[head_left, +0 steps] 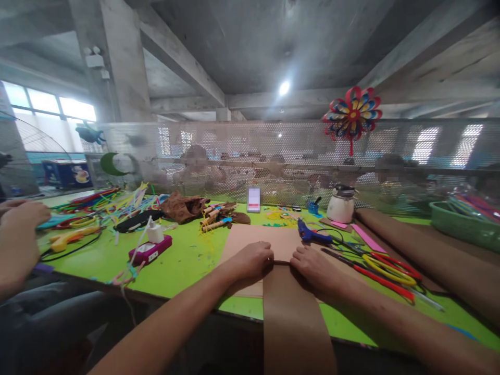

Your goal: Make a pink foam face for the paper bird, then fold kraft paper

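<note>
A long brown paper strip (292, 317) hangs over the front edge of the green table (187, 260). My left hand (250, 260) and my right hand (316, 268) both pinch its far end, fingers curled, and press it on a brown card sheet (260, 237). A thin dark rod (282, 262) lies across the strip's end between my two hands. A blue glue gun (310, 233) lies just beyond my right hand.
Red and yellow scissors (386, 271) lie right of my hands, rolls of brown paper (425, 250) farther right. A phone (253, 199), a white pot (340, 207), a pink box (150, 250) and colourful strips (113, 205) are on the table. Another person's hand (17, 229) is at far left. A mesh screen (273, 161) stands behind.
</note>
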`<state>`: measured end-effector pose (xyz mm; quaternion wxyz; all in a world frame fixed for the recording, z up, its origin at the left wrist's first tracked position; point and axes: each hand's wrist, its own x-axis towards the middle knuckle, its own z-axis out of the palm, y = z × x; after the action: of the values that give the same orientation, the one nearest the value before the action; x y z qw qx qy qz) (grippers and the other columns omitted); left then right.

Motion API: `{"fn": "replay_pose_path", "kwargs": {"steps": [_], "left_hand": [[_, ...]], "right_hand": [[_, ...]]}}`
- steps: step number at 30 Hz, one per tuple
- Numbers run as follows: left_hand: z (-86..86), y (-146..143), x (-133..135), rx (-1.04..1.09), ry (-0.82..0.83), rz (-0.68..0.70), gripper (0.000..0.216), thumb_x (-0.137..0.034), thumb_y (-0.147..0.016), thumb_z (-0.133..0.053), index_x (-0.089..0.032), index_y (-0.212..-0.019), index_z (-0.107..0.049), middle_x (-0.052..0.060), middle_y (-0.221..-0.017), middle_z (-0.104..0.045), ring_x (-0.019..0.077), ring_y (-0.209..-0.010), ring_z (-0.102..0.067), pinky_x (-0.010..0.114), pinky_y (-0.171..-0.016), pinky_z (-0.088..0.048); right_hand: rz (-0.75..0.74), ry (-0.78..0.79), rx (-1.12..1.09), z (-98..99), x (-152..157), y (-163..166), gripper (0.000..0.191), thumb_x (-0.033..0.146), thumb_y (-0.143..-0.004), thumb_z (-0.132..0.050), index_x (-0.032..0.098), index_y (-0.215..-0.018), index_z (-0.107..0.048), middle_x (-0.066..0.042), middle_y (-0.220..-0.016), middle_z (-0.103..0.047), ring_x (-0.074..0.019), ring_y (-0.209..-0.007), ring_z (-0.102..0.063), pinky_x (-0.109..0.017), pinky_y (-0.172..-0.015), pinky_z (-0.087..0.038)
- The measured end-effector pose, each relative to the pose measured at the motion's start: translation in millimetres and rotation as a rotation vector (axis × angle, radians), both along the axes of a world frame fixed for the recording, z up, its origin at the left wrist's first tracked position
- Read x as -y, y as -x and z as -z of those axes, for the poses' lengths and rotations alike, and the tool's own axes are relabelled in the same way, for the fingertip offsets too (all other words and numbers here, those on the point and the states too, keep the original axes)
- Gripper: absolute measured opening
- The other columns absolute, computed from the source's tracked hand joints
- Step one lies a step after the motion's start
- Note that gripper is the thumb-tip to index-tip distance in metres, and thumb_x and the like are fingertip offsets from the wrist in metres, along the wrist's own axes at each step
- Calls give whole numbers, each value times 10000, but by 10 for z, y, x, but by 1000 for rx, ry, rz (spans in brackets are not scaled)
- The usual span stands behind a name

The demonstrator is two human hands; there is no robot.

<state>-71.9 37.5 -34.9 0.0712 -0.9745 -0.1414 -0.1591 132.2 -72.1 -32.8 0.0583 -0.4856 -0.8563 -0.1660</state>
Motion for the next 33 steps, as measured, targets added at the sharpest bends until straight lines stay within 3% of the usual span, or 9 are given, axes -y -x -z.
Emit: {"fn": "replay_pose_path", "kwargs": {"steps": [7, 18, 23, 27, 33], "left_hand": [[-30, 29, 54, -22, -36, -76, 124, -170, -790, -512, -166, -746, -628, 50, -747, -543, 158, -671, -494, 263, -621, -367], [-79, 29, 107, 3, 26, -20, 118, -141, -778, -501, -152, -746, -614, 55, -780, -537, 166, -741, -487, 260, -668, -372], [-75, -3, 55, 48, 259, -113, 198, -112, -687, -507, -153, -795, -668, 59, -820, -590, 174, -766, -520, 256, -678, -378], [-106, -100, 22, 82, 438, -177, 208, -187, -746, -488, -129, -811, -677, 56, -771, -618, 149, -696, -520, 235, -636, -370], [-221, -228, -51, 33, 589, -152, 423, -369, -872, -362, -131, -573, -543, 6, -530, -485, 109, -501, -388, 239, -508, -290]], "right_hand": [[-29, 12, -81, 66, -1, -53, 184, 192, -742, -543, 135, -916, -560, -128, -916, -571, -225, -846, -484, -344, -764, -370], [-51, -13, -72, 26, 42, -72, 77, 158, -830, -469, 151, -874, -532, -102, -889, -552, -202, -816, -466, -323, -750, -373], [29, -96, -135, 185, -52, -108, 103, 103, -831, -444, 150, -806, -533, -92, -844, -550, -192, -793, -468, -312, -718, -367], [23, -162, -157, 245, -80, -91, 125, 70, -809, -441, 147, -784, -536, -91, -812, -540, -192, -787, -461, -313, -696, -356], [23, -238, -158, 147, 19, -56, 83, 82, -756, -492, 140, -796, -535, -102, -820, -523, -215, -799, -431, -339, -711, -349]]}}
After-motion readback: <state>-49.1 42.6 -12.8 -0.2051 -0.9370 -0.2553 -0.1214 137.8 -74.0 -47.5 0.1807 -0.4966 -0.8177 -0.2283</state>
